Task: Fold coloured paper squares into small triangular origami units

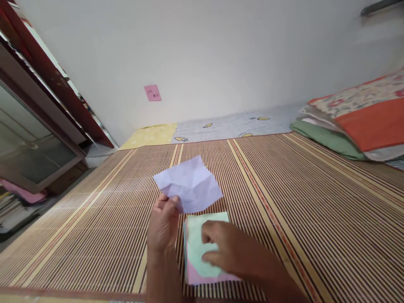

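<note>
A creased sheet of lavender paper [192,185] is held up over the mat, its lower left corner pinched between the thumb and fingers of my left hand [164,221]. Below it lies a small stack of coloured paper [197,242], with a pale green sheet on top and pink and bluish edges showing beneath. My right hand [219,244] hovers over this stack, slightly blurred. Its thumb and forefinger are curved apart, with nothing seen between them. Whether the fingertips touch the green sheet I cannot tell.
A striped bamboo mat [284,202] covers the bed. Folded bedding and an orange floral pillow [375,118] lie at the right. A pink note [152,93] sticks to the white wall [221,54]. At the left stands a glass-fronted cabinet [31,143].
</note>
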Motion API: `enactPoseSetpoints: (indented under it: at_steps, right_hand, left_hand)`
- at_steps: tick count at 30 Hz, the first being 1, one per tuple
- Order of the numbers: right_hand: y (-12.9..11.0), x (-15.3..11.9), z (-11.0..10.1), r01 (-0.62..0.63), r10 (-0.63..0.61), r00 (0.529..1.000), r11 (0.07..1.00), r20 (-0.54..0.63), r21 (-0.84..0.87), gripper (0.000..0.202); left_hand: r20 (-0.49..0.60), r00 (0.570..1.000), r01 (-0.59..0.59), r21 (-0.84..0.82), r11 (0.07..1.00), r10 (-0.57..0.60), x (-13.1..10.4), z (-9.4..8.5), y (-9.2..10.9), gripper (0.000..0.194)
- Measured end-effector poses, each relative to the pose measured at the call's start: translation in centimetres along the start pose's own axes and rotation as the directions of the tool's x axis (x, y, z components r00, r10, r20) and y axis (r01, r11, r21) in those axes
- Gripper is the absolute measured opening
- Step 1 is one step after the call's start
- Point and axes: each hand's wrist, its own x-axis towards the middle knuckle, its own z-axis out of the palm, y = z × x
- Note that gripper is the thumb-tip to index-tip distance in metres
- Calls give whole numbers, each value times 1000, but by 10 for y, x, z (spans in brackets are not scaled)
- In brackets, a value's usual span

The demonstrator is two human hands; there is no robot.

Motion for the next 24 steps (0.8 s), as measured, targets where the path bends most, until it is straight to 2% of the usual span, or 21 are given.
enactPoseSetpoints:
  at_steps: [1, 3, 5, 7, 8, 11, 14, 18, 21, 24]
  right_hand:
    - [10, -2, -14, -20, 22, 998, 999, -59, 26, 10]
    - [29, -4, -41, -89, 106, 972, 992, -211, 89, 26]
    - [43, -6, -60, -125, 210, 875, 968, -436, 216, 29]
    - [50, -7, -67, -65, 262, 798, 933, -543, 355, 32]
    - [50, -6, -68, -28, 277, 789, 908, -548, 419, 34]
    - [46, -3, -61, 40, 304, 821, 813, -483, 580, 30]
    - [46, 1, -53, 58, 322, 830, 762, -455, 645, 23]
    - [48, 1, -54, 32, 308, 798, 837, -519, 546, 26]
    - [41, -3, -59, 26, 254, 766, 905, -590, 424, 26]
    - [32, -5, -63, -7, 220, 744, 947, -631, 322, 28]
  left_hand:
    - [41, 999, 18, 21, 1000, -19, -1, 1, -2, 25]
    - [99, 994, 49, 62, 997, -55, -2, 4, -5, 26]
    - [126, 988, 78, 100, 992, -91, -4, 8, -9, 25]
    - [139, 984, 94, 137, 986, -114, -5, 13, -13, 23]
    - [146, 982, 99, 156, 983, -122, -6, 16, -14, 22]
    - [166, 976, 108, 194, 975, -141, -9, 24, -19, 22]
    - [146, 981, 101, 193, 976, -130, -11, 28, -22, 20]
    - [60, 998, -41, 286, 957, 25, -12, 29, -24, 20]
    - [26, 985, -165, 423, 891, 169, -15, 31, -23, 19]
    - [12, 980, -179, 486, 855, 198, -17, 33, -20, 19]
